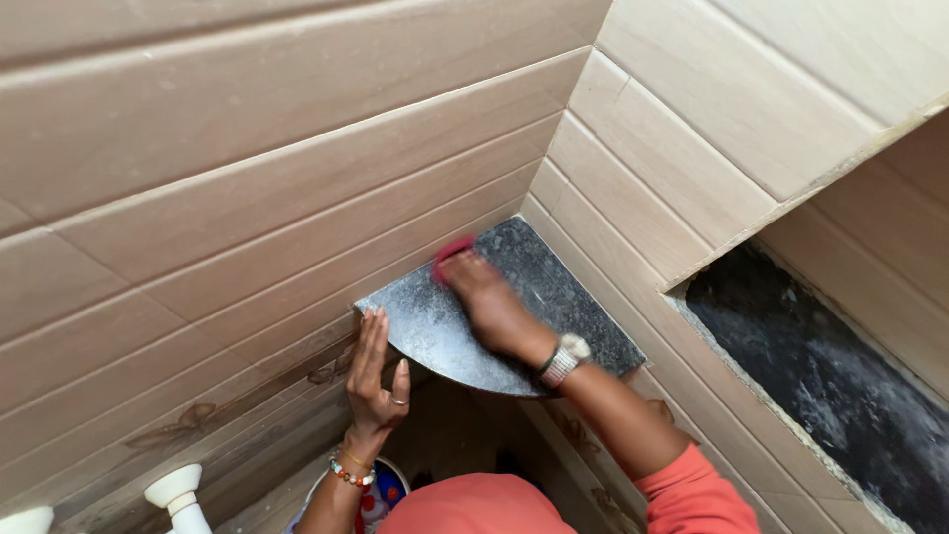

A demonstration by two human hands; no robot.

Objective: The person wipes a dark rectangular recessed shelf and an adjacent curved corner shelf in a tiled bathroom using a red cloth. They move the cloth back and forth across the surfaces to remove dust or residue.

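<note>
A dark grey stone corner shelf (554, 287), quarter-round, is fixed where two tiled walls meet. My right hand (489, 302), with a watch on the wrist, presses a pink-red cloth or sponge (450, 252) onto the shelf near its back left edge. My left hand (376, 381) lies flat with fingers apart against the tiled wall (198, 237), just below the shelf's left front corner. It holds nothing and wears a ring and bead bracelets.
Beige plank-like tiles cover both walls. A dark recessed niche (830, 376) opens in the right wall. White tap handles (176, 491) stick out at the lower left. A bucket rim (390, 485) with coloured items shows below, behind my orange-covered head.
</note>
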